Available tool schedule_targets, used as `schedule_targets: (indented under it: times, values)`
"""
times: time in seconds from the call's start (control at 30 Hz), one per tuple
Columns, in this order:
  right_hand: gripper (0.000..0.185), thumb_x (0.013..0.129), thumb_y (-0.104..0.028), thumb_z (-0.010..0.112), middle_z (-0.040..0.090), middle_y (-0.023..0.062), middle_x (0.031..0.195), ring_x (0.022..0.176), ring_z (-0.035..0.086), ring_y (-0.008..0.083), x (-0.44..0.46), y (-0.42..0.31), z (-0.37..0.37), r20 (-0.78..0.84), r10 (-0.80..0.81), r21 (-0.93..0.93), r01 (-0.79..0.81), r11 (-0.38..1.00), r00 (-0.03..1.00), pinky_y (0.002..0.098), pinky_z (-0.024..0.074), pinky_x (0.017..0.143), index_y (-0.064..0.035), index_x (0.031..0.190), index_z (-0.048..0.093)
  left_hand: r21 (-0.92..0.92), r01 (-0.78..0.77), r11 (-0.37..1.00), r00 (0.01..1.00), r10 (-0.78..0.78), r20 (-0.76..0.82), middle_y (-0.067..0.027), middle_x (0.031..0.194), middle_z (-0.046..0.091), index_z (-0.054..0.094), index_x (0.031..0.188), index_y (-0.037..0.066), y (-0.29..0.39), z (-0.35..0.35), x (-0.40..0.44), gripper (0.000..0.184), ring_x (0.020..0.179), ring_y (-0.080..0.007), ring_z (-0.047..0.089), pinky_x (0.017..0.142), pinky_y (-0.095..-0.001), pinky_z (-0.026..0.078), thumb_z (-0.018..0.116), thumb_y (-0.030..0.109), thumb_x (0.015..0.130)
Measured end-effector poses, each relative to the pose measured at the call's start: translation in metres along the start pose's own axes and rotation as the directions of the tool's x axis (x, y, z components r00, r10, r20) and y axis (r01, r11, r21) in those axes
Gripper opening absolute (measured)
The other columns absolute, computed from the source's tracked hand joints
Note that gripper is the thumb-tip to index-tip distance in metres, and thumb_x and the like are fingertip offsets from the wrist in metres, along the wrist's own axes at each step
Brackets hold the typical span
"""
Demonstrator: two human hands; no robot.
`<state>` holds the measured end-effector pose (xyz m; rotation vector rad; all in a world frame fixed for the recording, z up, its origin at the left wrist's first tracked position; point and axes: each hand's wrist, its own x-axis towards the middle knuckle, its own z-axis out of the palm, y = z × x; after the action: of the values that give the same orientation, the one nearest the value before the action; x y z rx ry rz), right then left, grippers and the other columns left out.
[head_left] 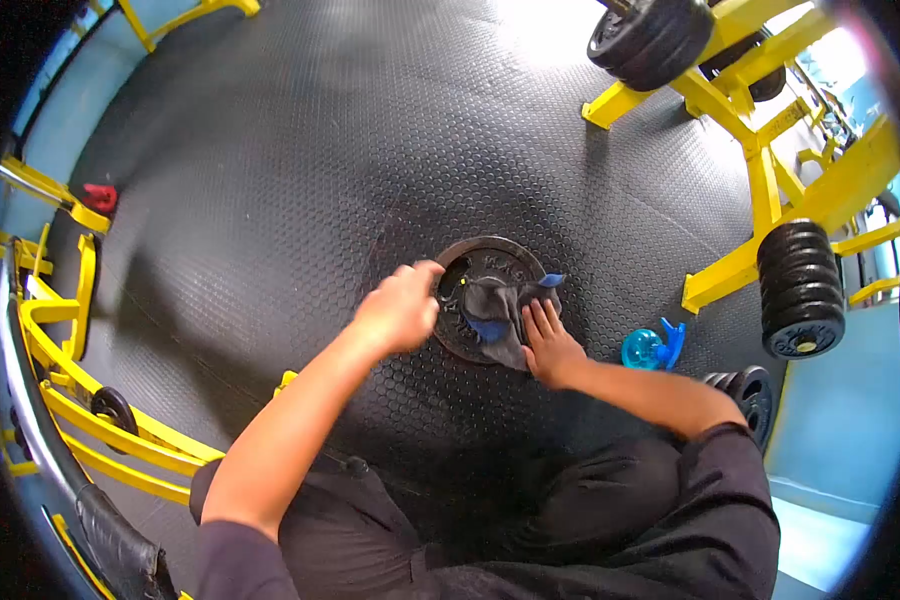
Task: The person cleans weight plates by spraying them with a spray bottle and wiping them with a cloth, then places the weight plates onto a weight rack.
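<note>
A round dark weight plate [483,247] with raised lettering lies on the black floor in front of me. My left hand [400,305] is at its left rim, fingers curled around the edge; the fingertips are partly hidden and slightly blurred. Across the plate's right half lies a crumpled dark grey cloth [505,300] with blue patches. Flat on the cloth's right side rests my right hand [552,345], its fingers stretched out and pressing down. To the right of that hand stands a clear blue spray bottle [642,349] with a blue trigger head.
A yellow rack [720,285] holding several black weight plates [802,280] rises at the right. More plates [755,400] stand near my right elbow. Yellow gym equipment [120,425] runs along the left side. A small red object [100,198] lies at the far left.
</note>
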<state>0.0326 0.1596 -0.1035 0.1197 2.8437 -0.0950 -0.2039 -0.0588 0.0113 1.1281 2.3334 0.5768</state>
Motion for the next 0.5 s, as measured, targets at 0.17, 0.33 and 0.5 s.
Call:
schedule_targets:
  times: [0.17, 0.33, 0.5]
  values:
    - [0.063, 0.088, -0.025, 0.060, 0.039, 0.0275, 0.147, 0.141, 0.034, 0.0414, -0.069, -0.018, 0.031, -0.303, -0.023, 0.353, 0.135, 0.926, 0.953, 0.0508, 0.0212, 0.121, 0.0150, 0.135, 0.045, 0.333, -0.202, 0.921, 0.921, 0.063, 0.385, -0.0194, 0.131, 0.054, 0.048, 0.141, 0.011, 0.031, 0.076, 0.012, 0.068, 0.121, -0.0365, 0.055, 0.100, -0.0464, 0.048, 0.074, 0.035, 0.082]
    - [0.041, 0.082, -0.029, 0.068, 0.057, 0.0168, 0.117, 0.116, 0.052, 0.0329, -0.116, -0.014, 0.022, -0.182, 0.065, 0.445, 0.023, 0.895, 0.981, 0.0486, 0.0360, 0.104, -0.0017, 0.111, 0.060, 0.568, -0.210, 0.796, 0.971, 0.101, 0.218, -0.0182, 0.148, 0.039, 0.020, 0.157, 0.014, 0.026, 0.088, 0.000, 0.121, 0.136, -0.0331, 0.038, 0.111, -0.0581, 0.031, 0.092, 0.033, 0.061]
    - [0.056, 0.076, -0.036, 0.076, 0.057, 0.0103, 0.122, 0.123, 0.050, 0.0282, -0.063, -0.013, -0.034, -0.483, -0.074, 0.181, 0.182, 0.966, 0.873, 0.0448, 0.0364, 0.106, -0.0049, 0.120, 0.060, 0.745, -0.475, 0.468, 0.878, 0.312, 0.363, -0.0127, 0.156, 0.036, 0.048, 0.139, -0.003, -0.044, 0.089, 0.046, 0.104, 0.149, -0.0267, 0.026, 0.118, -0.0537, 0.026, 0.092, 0.043, 0.056]
